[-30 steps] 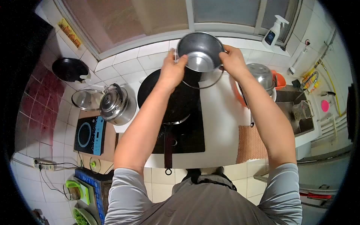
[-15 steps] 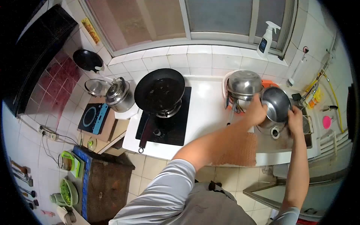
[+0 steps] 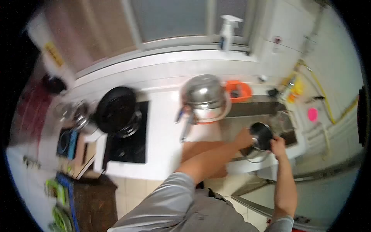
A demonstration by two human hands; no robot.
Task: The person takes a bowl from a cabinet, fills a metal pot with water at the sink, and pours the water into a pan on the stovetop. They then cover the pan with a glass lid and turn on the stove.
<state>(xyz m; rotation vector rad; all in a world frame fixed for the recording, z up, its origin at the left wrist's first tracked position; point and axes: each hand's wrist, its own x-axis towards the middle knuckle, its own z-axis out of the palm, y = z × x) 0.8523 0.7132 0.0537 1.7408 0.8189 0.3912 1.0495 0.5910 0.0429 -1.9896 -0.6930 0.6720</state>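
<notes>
Both hands hold a metal pot low over the front part of the steel sink. My left hand is closed on the pot's left side, and my right hand grips its right side. The pot is tilted, with its dark opening in view and a thin curved handle hanging below it. Motion blur hides the exact finger positions. Left of the sink, an upturned metal bowl rests on other vessels. An orange basket stands behind the sink.
A black wok sits on the stove at the left. Farther left are a kettle and an induction plate. The spray bottle stands on the sill. A yellow hose runs down the right wall.
The pot has gone from above the wok, in both hands, rightward and down to the sink. The view has turned right, so the stove now lies farther left.
</notes>
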